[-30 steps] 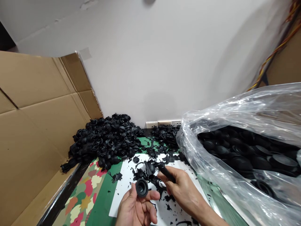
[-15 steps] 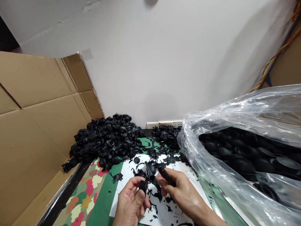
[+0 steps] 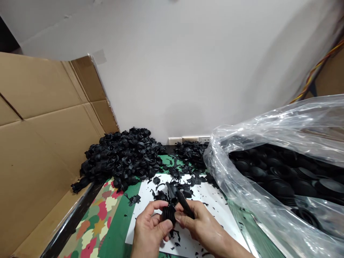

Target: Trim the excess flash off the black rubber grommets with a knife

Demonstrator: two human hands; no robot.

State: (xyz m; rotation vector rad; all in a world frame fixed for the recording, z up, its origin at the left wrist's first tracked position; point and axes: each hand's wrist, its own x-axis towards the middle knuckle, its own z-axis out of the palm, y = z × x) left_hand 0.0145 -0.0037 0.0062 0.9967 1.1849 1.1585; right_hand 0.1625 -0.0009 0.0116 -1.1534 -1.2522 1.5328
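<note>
My left hand (image 3: 152, 227) pinches a small black ribbed rubber bellows (image 3: 168, 214) between thumb and fingers, above a white sheet (image 3: 228, 229). Fingers of my right hand (image 3: 200, 220) are closed around a dark, stick-like tool (image 3: 185, 205), its upper end pointing away and to the left. What its other end is cannot be seen. The right thumb and forefinger tips meet the bellows' right side. Torn black rubber scraps (image 3: 161, 196) lie on the sheet just beyond and around both hands.
A heap of black ribbed rubber pieces (image 3: 126, 154) rises at the back left beside a cardboard sheet (image 3: 53, 136). More scraps (image 3: 192, 152) are piled by the wall sockets (image 3: 176, 141). On the right, a clear plastic bag (image 3: 215, 157) holds many black rubber parts (image 3: 279, 188).
My right hand has moved left and slightly down, bringing its fingertips against the bellows. The bellows has turned in my left fingers. The view has tipped slightly.
</note>
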